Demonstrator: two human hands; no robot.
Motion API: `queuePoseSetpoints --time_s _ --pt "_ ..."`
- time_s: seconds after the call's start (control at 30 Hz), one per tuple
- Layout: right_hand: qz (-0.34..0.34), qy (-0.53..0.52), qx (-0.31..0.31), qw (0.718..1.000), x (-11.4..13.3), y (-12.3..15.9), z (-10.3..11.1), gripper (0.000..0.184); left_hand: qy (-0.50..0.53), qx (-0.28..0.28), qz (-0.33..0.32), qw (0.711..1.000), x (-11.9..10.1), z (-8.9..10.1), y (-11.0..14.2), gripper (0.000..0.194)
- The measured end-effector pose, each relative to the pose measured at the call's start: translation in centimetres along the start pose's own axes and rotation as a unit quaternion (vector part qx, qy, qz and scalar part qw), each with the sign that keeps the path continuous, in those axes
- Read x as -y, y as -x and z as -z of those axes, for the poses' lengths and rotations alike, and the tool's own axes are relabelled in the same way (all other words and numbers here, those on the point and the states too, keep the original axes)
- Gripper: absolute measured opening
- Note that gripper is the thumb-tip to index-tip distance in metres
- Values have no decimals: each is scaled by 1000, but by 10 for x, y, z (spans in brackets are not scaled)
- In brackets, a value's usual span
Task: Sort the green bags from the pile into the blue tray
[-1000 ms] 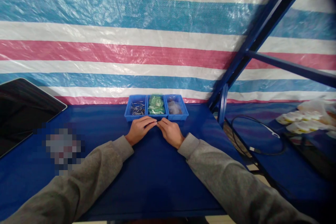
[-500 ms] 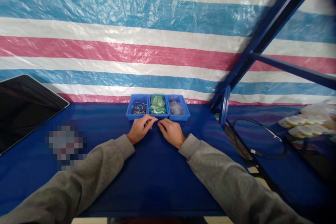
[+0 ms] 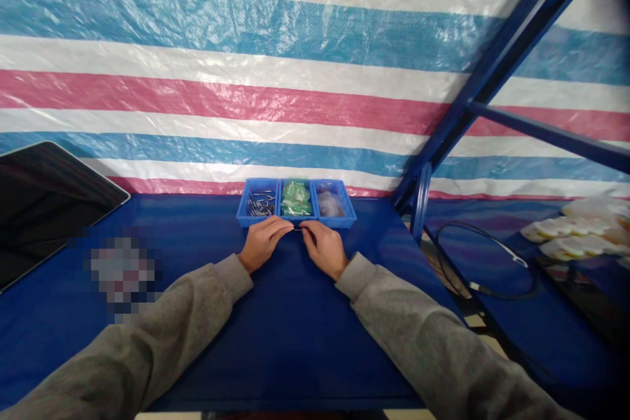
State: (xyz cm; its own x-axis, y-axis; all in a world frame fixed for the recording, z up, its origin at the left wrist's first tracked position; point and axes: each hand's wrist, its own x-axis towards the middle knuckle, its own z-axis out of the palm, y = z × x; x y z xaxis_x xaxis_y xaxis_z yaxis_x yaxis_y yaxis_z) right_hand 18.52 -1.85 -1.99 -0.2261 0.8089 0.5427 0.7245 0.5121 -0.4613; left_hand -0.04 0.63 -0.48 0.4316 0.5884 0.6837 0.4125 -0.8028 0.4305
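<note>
My left hand and my right hand meet just in front of three blue bins, fingers pinched. Between their fingertips runs a thin dark rod-like piece, with a bright spot near the left fingers; it is too small to name its kind. Each hand grips one end. Right behind my left hand is the left bin, holding many slim metal and black pieces. The middle bin has green plastic packets. In the right bin lies a clear plastic bag.
A dark-screened tablet or monitor stands at the left, near a blurred-out patch on the blue table. Blue metal struts rise at the right. Beyond them are a black cable and white-yellow items. Striped sheeting hangs behind.
My fingertips have drawn slightly apart and the left fingers have straightened, so more of the thin piece shows between them. The bins have stayed in place.
</note>
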Motion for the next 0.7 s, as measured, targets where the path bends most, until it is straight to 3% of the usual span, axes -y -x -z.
queuePoseSetpoints --time_s 0.17,0.4,0.7 --pt "6 -31 -15 999 1 1 1 24 3 16 15 1000 3 -1 0 23" --pt "40 -31 23 998 4 1 3 26 -17 33 57 998 0 -1 0 22" --pt "26 -6 16 1000 6 0 4 29 -31 26 1 999 -3 0 -3 17"
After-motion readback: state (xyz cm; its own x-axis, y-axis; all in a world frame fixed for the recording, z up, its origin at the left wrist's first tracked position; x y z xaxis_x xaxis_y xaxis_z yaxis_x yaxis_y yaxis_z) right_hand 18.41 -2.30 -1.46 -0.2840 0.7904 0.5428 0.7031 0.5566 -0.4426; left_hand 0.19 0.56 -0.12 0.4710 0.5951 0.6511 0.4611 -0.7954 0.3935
